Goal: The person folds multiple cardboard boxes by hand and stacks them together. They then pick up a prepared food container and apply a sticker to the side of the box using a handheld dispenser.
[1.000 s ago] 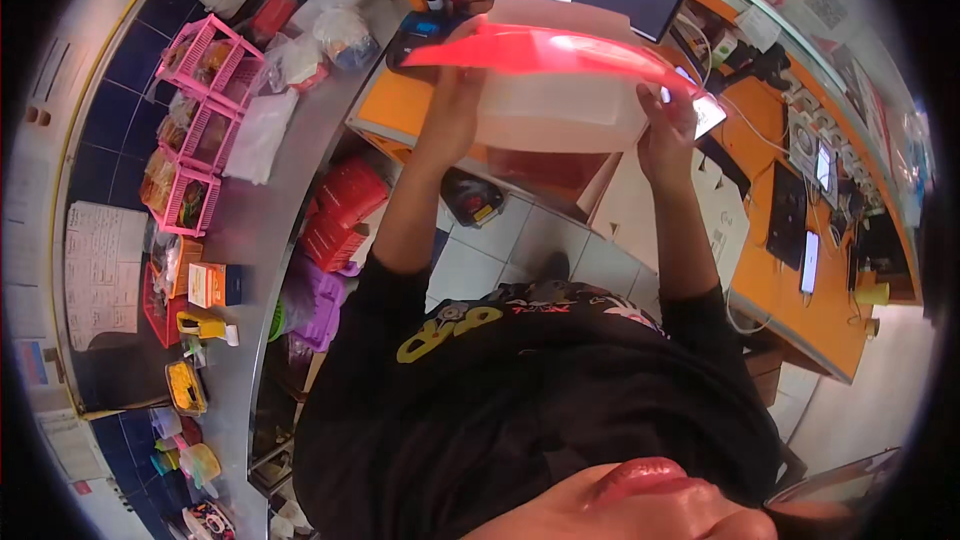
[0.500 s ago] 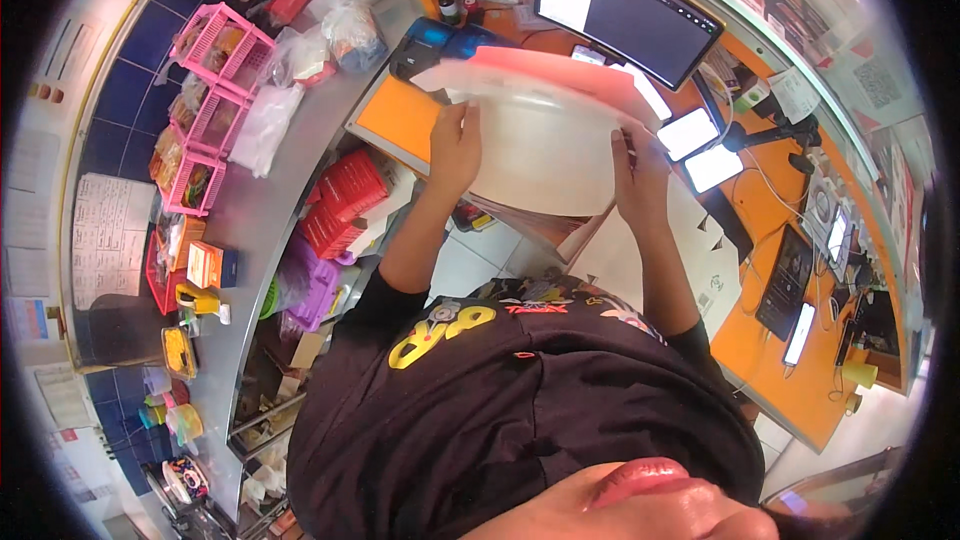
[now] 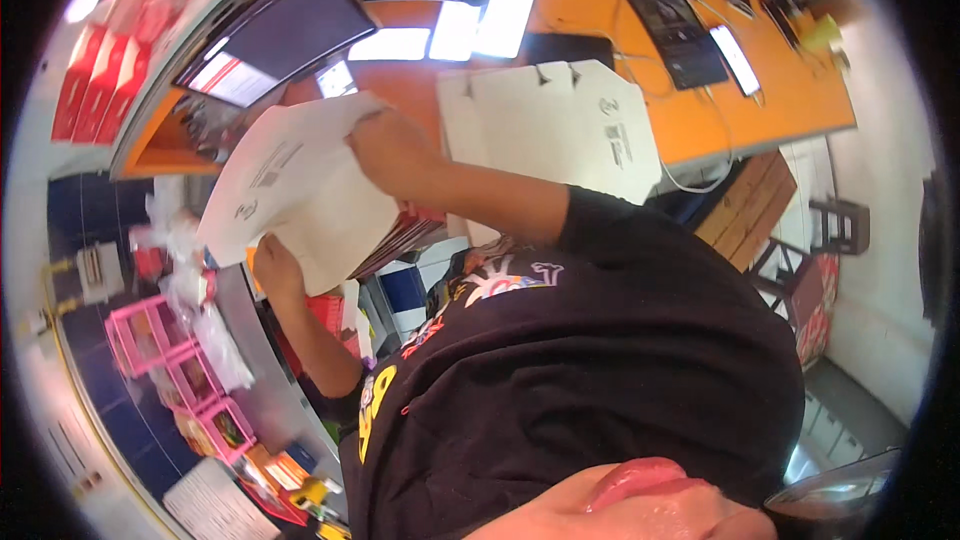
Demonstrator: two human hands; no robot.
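A cream cardboard box blank (image 3: 315,185) with dark print is held up in front of me, slightly bent. My left hand (image 3: 277,266) is closed on its near left edge, thumb on the face turned to me. At its far right edge, my right hand (image 3: 388,152) grips it with curled fingers, some of them hidden. Below the right hand show the edges of a stack of cardboard sheets (image 3: 400,245). To the right, another notched cardboard blank (image 3: 540,125) lies flat at the desk's near edge.
Along the orange desk (image 3: 790,115) stand a monitor (image 3: 285,30), lit phones (image 3: 505,22), a dark tablet (image 3: 675,35) and loose cables. Pink baskets (image 3: 190,375) are on the left by the metal counter. Dark stools (image 3: 785,275) stand at the right.
My view has swung round, so the desk now lies across the top. The held blank has turned and shows its printed face; my right hand has moved to its far edge.
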